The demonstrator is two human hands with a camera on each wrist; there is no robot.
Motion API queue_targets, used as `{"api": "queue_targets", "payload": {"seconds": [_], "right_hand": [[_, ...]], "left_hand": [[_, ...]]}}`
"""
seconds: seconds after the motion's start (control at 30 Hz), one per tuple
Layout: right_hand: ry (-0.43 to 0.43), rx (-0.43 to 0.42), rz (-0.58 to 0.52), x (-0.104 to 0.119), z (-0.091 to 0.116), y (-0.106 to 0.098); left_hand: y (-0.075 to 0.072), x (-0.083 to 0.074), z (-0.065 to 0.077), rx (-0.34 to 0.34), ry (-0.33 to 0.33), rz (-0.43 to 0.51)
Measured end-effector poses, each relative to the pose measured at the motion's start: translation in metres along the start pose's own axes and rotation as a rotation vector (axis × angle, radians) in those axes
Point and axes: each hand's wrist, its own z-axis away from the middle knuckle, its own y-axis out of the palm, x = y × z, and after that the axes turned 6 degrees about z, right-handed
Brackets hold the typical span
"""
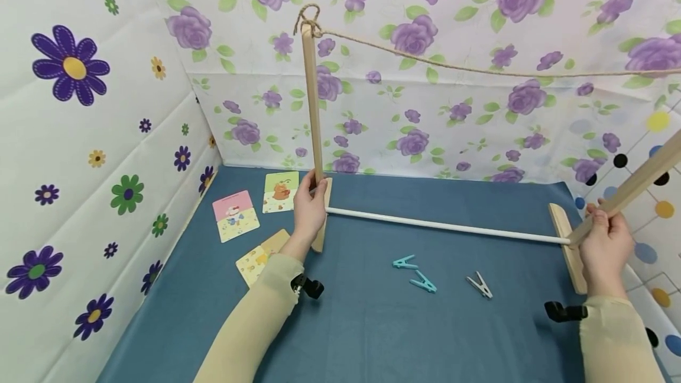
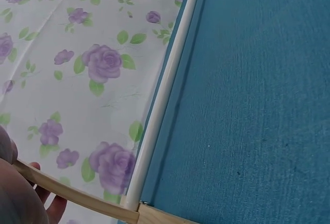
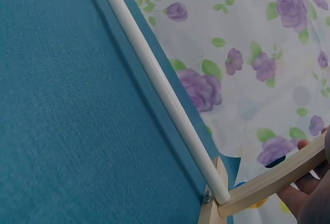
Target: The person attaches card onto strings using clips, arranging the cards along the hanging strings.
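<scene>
A wooden stand spans the table, with a white rod (image 1: 441,226) joining its two upright posts low down. My left hand (image 1: 308,211) grips the left post (image 1: 311,99) just above its flat wooden foot (image 1: 318,242). Around the lower part of the right post (image 1: 650,176), my right hand (image 1: 606,247) is curled, close to the right foot (image 1: 570,262). Brown twine (image 1: 457,65) is tied in a bow at the left post's top and sags toward the right, out of view. Both wrist views show fingers behind a post, beside the rod's end.
Two teal clothespins (image 1: 424,282) and one pale grey clothespin (image 1: 481,285) lie in front of the rod. Several picture cards (image 1: 236,216) lie left of the stand, one partly behind my left forearm. Floral sheets (image 1: 372,129) wall the blue tabletop (image 1: 425,336).
</scene>
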Motion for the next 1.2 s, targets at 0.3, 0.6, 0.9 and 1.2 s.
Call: {"api": "queue_targets", "payload": {"seconds": [0.3, 0.6, 0.9, 1.2], "right_hand": [[-0.003, 0.018, -0.004, 0.004, -0.006, 0.010], [-0.050, -0.003, -0.004, -0.004, -0.014, 0.017], [-0.069, -0.016, 0.024, -0.004, -0.017, 0.022], [-0.054, -0.025, 0.110, -0.006, -0.019, 0.020]], "left_hand": [[-0.004, 0.000, 0.003, -0.023, -0.004, 0.046], [-0.012, 0.006, 0.005, -0.033, -0.016, 0.020], [-0.018, 0.008, 0.000, -0.036, 0.016, -0.042], [-0.020, 0.008, -0.002, -0.037, 0.030, -0.085]]}}
